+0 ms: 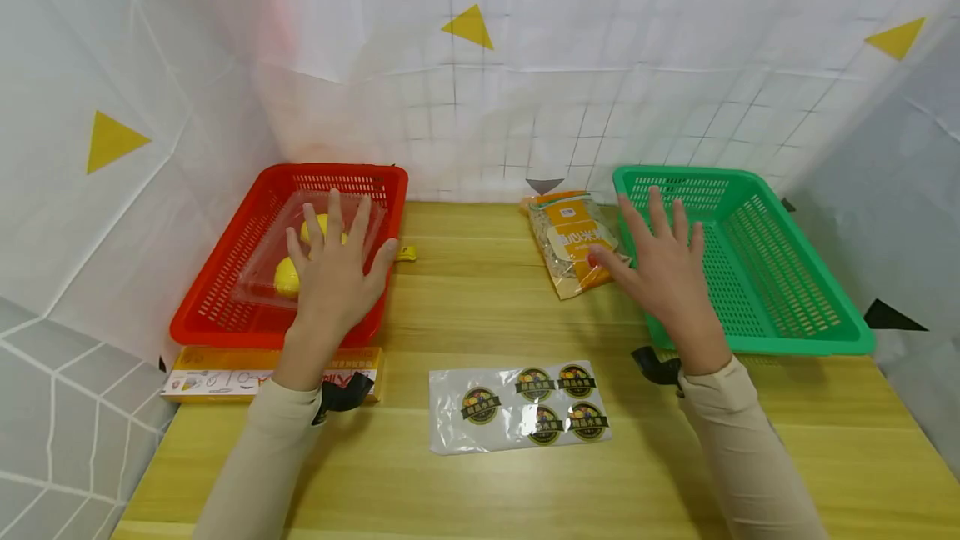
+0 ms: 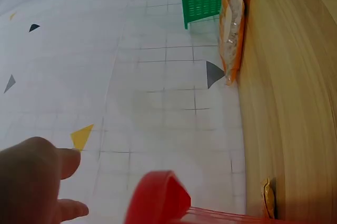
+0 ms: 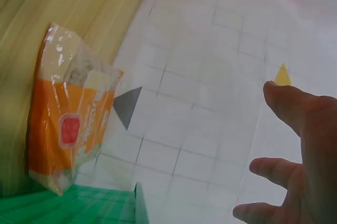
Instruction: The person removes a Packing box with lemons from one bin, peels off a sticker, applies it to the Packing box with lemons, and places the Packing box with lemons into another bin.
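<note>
My left hand point(image 1: 335, 267) hovers with spread, straight fingers over the front right part of the red basket point(image 1: 225, 307), holding nothing. Under it lies a clear plastic box point(image 1: 270, 261) with yellow fruits point(image 1: 287, 276) inside. My right hand point(image 1: 663, 265) is also spread flat, above the left rim of the green basket point(image 1: 780, 273), its thumb near an orange snack bag point(image 1: 573, 240) that lies on the table. The left wrist view shows my fingertips point(image 2: 37, 182) and the red basket's corner point(image 2: 158, 200); the right wrist view shows the snack bag point(image 3: 68, 124) and my fingers point(image 3: 300, 129).
A yellow flat box point(image 1: 225, 372) lies in front of the red basket. A clear sheet of round stickers point(image 1: 517, 407) rests mid-table. White tiled sheets with yellow triangles wall in the wooden table point(image 1: 487, 307). A small yellow piece point(image 1: 406, 253) sits beside the red basket.
</note>
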`<state>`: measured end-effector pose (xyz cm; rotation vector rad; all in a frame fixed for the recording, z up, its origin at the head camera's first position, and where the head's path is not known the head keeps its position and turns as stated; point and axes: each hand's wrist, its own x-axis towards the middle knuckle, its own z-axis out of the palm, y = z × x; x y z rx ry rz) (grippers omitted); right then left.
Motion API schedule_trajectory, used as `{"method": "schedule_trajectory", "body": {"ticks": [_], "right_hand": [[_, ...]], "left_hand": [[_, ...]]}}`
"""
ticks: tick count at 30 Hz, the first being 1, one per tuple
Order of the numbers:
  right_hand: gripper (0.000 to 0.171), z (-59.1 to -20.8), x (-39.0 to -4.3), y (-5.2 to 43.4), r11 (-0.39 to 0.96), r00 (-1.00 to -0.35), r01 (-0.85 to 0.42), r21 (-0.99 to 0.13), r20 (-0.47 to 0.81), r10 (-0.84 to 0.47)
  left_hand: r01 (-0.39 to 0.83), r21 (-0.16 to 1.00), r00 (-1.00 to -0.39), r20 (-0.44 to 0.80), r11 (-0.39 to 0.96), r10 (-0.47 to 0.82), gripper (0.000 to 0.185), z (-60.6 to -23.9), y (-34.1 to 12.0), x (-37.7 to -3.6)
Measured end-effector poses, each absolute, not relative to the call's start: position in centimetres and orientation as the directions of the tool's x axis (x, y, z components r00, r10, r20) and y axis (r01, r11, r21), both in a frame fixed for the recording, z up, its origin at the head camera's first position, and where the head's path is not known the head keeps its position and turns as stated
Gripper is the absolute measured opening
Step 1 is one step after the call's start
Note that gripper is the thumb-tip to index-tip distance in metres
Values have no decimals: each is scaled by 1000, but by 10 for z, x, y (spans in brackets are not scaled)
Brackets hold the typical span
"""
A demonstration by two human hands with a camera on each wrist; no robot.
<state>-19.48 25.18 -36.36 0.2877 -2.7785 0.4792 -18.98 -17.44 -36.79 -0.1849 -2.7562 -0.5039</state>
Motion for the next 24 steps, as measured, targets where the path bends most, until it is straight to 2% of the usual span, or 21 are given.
{"method": "schedule_trajectory", "body": {"ticks": [8, 15, 24], "right_hand": [[77, -353, -197, 235, 842, -903, -360, -402, 378, -206], [67, -350, -204, 225, 781, -815, -491, -386, 520, -255], [65, -352, -203, 221, 774, -830, -480, -412, 499, -249]], "left_hand": [[301, 477, -855, 519, 826, 12, 60, -365, -188, -181], [370, 521, -764, 642, 770, -68, 48, -368, -209, -176], [331, 546, -733, 663, 770, -154, 43, -379, -231, -165]]}}
